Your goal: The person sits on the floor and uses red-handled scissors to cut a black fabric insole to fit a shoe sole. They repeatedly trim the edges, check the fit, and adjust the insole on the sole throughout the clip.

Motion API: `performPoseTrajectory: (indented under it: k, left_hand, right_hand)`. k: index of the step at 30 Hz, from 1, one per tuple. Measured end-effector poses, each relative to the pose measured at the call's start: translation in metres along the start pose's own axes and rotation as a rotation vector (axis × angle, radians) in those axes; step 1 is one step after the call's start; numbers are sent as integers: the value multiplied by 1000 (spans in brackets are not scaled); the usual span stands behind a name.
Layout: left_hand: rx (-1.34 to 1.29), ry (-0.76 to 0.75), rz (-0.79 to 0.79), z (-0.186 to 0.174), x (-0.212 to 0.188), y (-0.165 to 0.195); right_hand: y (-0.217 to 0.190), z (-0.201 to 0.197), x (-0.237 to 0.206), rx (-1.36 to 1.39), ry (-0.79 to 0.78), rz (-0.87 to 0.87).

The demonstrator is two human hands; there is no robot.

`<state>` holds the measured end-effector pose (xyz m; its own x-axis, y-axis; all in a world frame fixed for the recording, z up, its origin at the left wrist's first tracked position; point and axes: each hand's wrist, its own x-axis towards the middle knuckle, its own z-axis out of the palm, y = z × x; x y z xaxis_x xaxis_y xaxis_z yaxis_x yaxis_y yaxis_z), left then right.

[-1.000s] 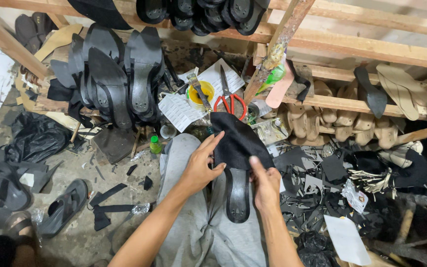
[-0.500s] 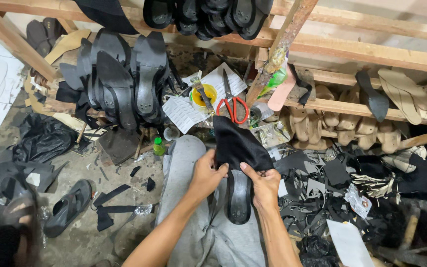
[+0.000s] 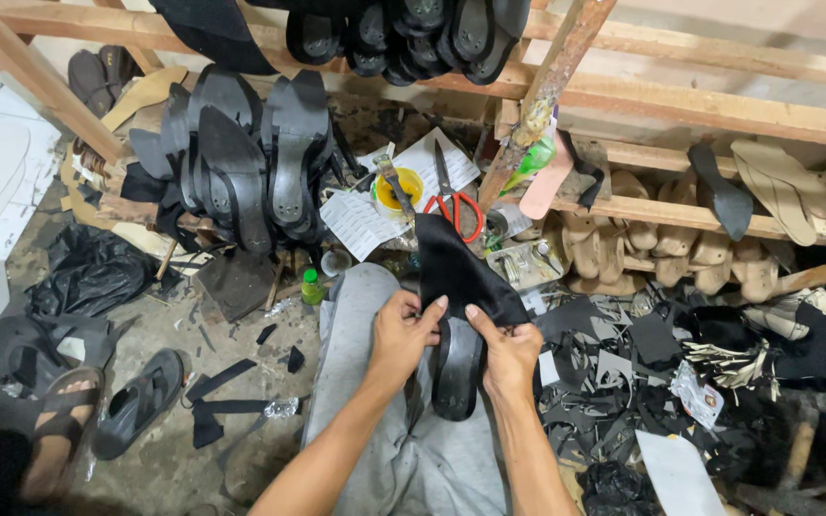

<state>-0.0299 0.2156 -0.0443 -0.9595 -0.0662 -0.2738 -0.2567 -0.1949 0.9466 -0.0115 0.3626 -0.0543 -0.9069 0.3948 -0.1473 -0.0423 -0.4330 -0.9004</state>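
Both hands meet over the person's lap. The left hand (image 3: 402, 334) pinches the lower left edge of a piece of black material (image 3: 456, 272), fingers curled over it and thumb underneath. The right hand (image 3: 509, 349) grips the same piece on its right edge, index finger stretched out along the surface. One piece, held by two hands. Its long axis runs from the upper left, near the scissors, down to the lower right at the right hand, and its narrow end points up and away from the person.

Just under the piece lies one black shoe sole (image 3: 456, 368), resting on the grey trousers (image 3: 365, 382) between the two hands. Its length runs nearly straight up and down the view, one end toward the person and the other hidden beneath the piece.

Beyond the hands, one pair of red-handled scissors (image 3: 454, 205) lies on sheets of paper (image 3: 360, 220), blades pointing away. One yellow glue pot (image 3: 399, 191) stands just left of them with a brush in it. One small green bottle (image 3: 312, 287) stands beside the left knee.

To the left, a stack of black soles (image 3: 241, 162) leans upright against a wooden rack (image 3: 719, 105); the exact count cannot be told. Tan soles (image 3: 681, 253) crowd the lower shelf at right. Black scraps (image 3: 623, 382) cover the floor to the right. At lower left, one sandal (image 3: 141, 401) lies empty beside a foot wearing another.
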Motion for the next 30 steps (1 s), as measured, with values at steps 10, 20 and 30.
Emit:
performPoseTrajectory:
  k: [10, 20, 30]
  left_hand:
    - [-168, -54, -8, 1, 7, -5]
    - [-114, -181, 157, 8, 9, -5]
    - [-51, -254, 86, -4, 14, -1]
  right_hand:
    - [-2, 2, 1, 91, -33, 8]
    - [-3, 13, -7, 115, -2, 10]
    - [-16, 21, -9, 120, -3, -17]
